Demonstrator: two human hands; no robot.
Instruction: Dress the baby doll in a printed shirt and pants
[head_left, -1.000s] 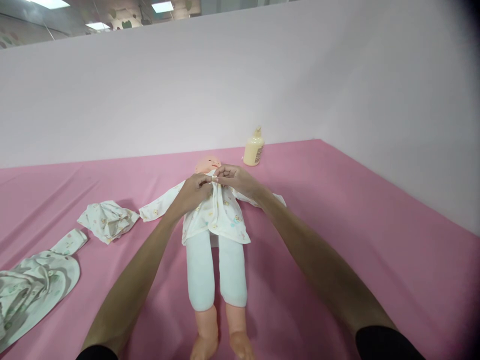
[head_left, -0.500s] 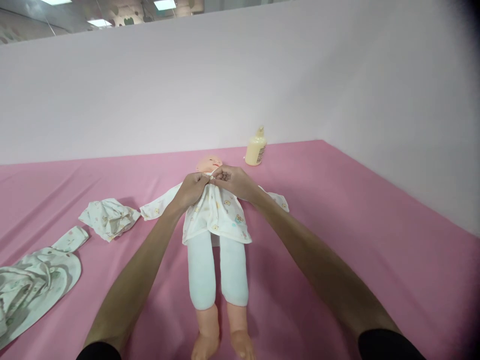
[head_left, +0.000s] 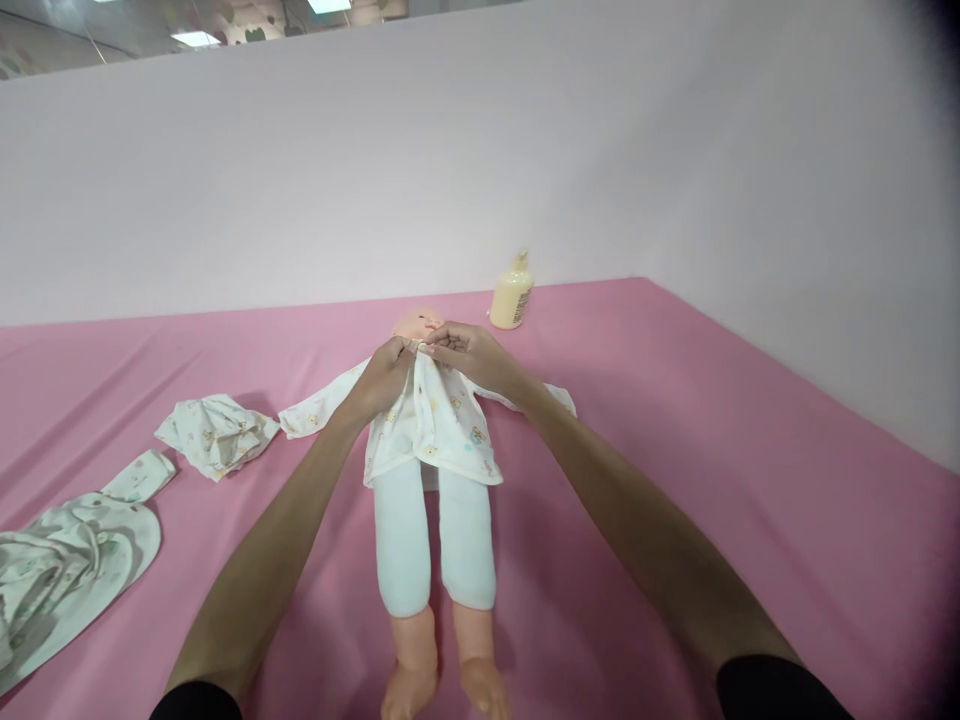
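Note:
A baby doll (head_left: 473, 640) lies on its back, feet toward me, its head partly hidden behind my hands. It wears a white printed baby shirt (head_left: 457, 440) with both sleeves spread out, and plain white leggings (head_left: 403, 540). At the collar, my left hand (head_left: 388, 372) pinches one front edge of the shirt. My right hand (head_left: 474, 352) grips the opposite edge there with thumb and fingertips, close against the left. Below the hands the two front panels hang side by side. Any fastener between the fingertips is too small to make out.
A pale yellow pump bottle (head_left: 511, 293) stands behind the doll, to the right. On the left lie a crumpled printed cloth (head_left: 217, 435) and a larger heap of printed baby clothing (head_left: 82, 550). Pink sheeting (head_left: 675, 480) covers the surface, with white walls (head_left: 337, 180) behind and right.
Both hands stay at the collar and have lifted slightly, the left hand's fingers shifting along the edge. The shirt's front panels hang a little differently. The camera view has moved slightly.

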